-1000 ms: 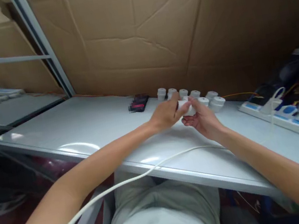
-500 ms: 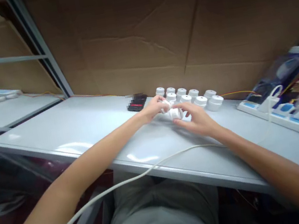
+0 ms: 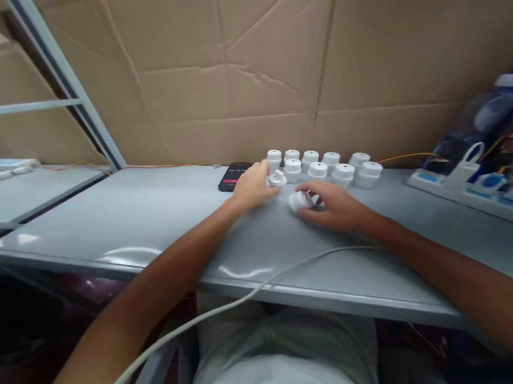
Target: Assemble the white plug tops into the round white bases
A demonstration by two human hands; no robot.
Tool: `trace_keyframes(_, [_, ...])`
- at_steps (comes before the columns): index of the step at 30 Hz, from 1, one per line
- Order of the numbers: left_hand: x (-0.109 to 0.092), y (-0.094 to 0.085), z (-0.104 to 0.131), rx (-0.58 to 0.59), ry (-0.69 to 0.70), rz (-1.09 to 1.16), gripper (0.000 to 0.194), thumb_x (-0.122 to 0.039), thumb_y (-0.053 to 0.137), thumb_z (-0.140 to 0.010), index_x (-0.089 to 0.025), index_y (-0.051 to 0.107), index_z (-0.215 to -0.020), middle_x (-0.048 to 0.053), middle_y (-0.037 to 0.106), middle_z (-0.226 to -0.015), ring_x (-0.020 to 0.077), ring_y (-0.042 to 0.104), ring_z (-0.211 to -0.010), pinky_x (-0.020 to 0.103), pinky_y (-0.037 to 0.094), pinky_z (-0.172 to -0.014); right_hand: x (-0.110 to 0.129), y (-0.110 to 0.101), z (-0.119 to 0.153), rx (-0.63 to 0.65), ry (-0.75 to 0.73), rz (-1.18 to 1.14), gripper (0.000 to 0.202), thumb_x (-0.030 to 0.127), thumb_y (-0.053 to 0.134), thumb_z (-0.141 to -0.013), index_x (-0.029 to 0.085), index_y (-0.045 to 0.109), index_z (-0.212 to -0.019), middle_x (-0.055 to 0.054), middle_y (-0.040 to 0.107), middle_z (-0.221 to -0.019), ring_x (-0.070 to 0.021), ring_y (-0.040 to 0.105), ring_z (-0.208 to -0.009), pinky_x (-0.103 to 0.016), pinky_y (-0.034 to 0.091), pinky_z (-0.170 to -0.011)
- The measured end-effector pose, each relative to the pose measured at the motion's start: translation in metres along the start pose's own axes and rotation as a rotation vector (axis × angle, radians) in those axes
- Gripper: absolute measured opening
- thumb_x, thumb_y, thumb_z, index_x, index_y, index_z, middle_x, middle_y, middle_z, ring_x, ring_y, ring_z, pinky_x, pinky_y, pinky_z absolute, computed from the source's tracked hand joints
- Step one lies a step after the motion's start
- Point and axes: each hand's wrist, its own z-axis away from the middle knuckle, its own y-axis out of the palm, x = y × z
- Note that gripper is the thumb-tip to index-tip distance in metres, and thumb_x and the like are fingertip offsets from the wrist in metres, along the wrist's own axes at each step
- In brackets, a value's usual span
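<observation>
My left hand [image 3: 253,186] is at the back of the table, thumb and fingers closed around the edge of a small white round piece [image 3: 277,178] with uneven parts on its upper face. To its right, my right hand [image 3: 333,205] grips a white round cap-like piece [image 3: 300,201] between thumb and fingers, tilted on its side just above or on the tabletop. Behind both hands stand several white cylindrical units [image 3: 317,171] in two rough rows, each with a small dark mark on top. What the pieces are exactly I cannot make out.
A black phone [image 3: 233,175] lies beside my left hand. On the right runs a white power strip [image 3: 506,201] with plugs in it. A pale cable [image 3: 254,293] crosses over the table's front edge. Cardboard [image 3: 229,91] walls the back.
My hands have moved apart. The left went slightly left with its round piece, and the right lowered a little with the cap-like piece.
</observation>
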Motion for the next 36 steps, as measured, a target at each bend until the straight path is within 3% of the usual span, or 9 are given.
trace_keyframes(3, [-0.002, -0.006, 0.0, -0.039, 0.098, -0.12, 0.05, -0.027, 0.07, -0.084, -0.018, 0.062, -0.132, 0.016, 0.065, -0.134, 0.0319, 0.064, -0.123, 0.041, 0.051, -0.105, 0.002, -0.001, 0.0, 0.015, -0.002, 0.007, 0.037, 0.041, 0.067, -0.091, 0.02, 0.072, -0.122, -0.014, 0.079, -0.118, -0.0333, 0.074, -0.101, -0.049, 0.059, -0.092])
trace_keyframes(6, [-0.009, -0.009, 0.002, 0.069, 0.152, -0.23, 0.04, -0.031, 0.064, -0.09, -0.021, 0.069, -0.128, 0.014, 0.068, -0.131, 0.0326, 0.066, -0.121, 0.042, 0.051, -0.104, 0.003, -0.001, 0.0, 0.04, -0.007, 0.003, 0.037, 0.042, 0.066, -0.093, 0.02, 0.073, -0.122, -0.014, 0.079, -0.12, -0.0328, 0.074, -0.101, -0.047, 0.058, -0.09])
trace_keyframes(11, [-0.007, -0.01, -0.001, 0.107, 0.03, -0.338, 0.042, -0.035, 0.057, -0.096, -0.021, 0.073, -0.133, 0.014, 0.072, -0.127, 0.0321, 0.066, -0.123, 0.042, 0.051, -0.105, 0.005, -0.002, 0.002, 0.085, -0.003, -0.025, 0.036, 0.044, 0.066, -0.095, 0.021, 0.075, -0.121, -0.013, 0.08, -0.122, -0.0313, 0.074, -0.1, -0.044, 0.058, -0.087])
trace_keyframes(17, [0.024, -0.012, -0.027, 0.105, -0.071, -0.388, 0.051, -0.037, 0.061, -0.093, -0.024, 0.073, -0.14, 0.017, 0.07, -0.135, 0.0353, 0.06, -0.131, 0.046, 0.049, -0.11, 0.005, -0.001, 0.002, 0.166, -0.001, -0.013, 0.036, 0.043, 0.066, -0.095, 0.021, 0.076, -0.121, -0.012, 0.08, -0.122, -0.0299, 0.074, -0.1, -0.041, 0.057, -0.089])
trace_keyframes(21, [0.033, -0.012, -0.049, 0.107, -0.13, -0.432, 0.048, -0.035, 0.059, -0.092, -0.019, 0.076, -0.134, 0.019, 0.07, -0.136, 0.0371, 0.059, -0.133, 0.048, 0.047, -0.112, 0.001, 0.001, 0.002, 0.147, 0.024, -0.038, 0.042, 0.043, 0.068, -0.094, 0.019, 0.073, -0.128, -0.015, 0.077, -0.128, -0.0315, 0.074, -0.105, -0.044, 0.057, -0.092])
trace_keyframes(27, [0.031, -0.016, -0.066, 0.159, -0.181, -0.494, 0.047, -0.032, 0.06, -0.088, -0.01, 0.075, -0.128, 0.022, 0.066, -0.141, 0.0389, 0.053, -0.14, 0.05, 0.04, -0.118, -0.004, 0.002, 0.003, 0.146, -0.014, -0.045, 0.041, 0.038, 0.065, -0.095, 0.019, 0.071, -0.131, -0.015, 0.076, -0.132, -0.032, 0.072, -0.112, -0.046, 0.056, -0.1])
trace_keyframes(31, [0.027, -0.007, -0.078, 0.027, -0.063, -0.459, 0.056, -0.033, 0.06, -0.09, -0.012, 0.067, -0.141, 0.022, 0.059, -0.149, 0.0393, 0.048, -0.145, 0.053, 0.036, -0.122, -0.005, 0.004, 0.003, 0.142, -0.016, -0.03, 0.043, 0.039, 0.064, -0.095, 0.018, 0.07, -0.132, -0.016, 0.075, -0.133, -0.0328, 0.072, -0.115, -0.045, 0.055, -0.101])
trace_keyframes(33, [0.025, 0.001, -0.088, 0.051, 0.038, -0.427, 0.062, -0.036, 0.064, -0.088, -0.018, 0.063, -0.148, 0.019, 0.056, -0.154, 0.0405, 0.045, -0.147, 0.057, 0.035, -0.123, -0.005, 0.004, 0.003, 0.139, -0.02, -0.035, 0.043, 0.038, 0.064, -0.095, 0.017, 0.069, -0.133, -0.015, 0.075, -0.133, -0.0318, 0.071, -0.115, -0.044, 0.054, -0.101])
trace_keyframes(36, [0.021, 0.007, -0.099, 0.139, 0.079, -0.425, 0.062, -0.038, 0.068, -0.088, -0.02, 0.063, -0.146, 0.018, 0.055, -0.155, 0.0414, 0.044, -0.148, 0.061, 0.035, -0.123, -0.007, -0.002, 0.002, 0.158, -0.027, -0.043, 0.042, 0.03, 0.063, -0.089, 0.018, 0.07, -0.129, -0.014, 0.075, -0.131, -0.0298, 0.071, -0.113, -0.042, 0.054, -0.1])
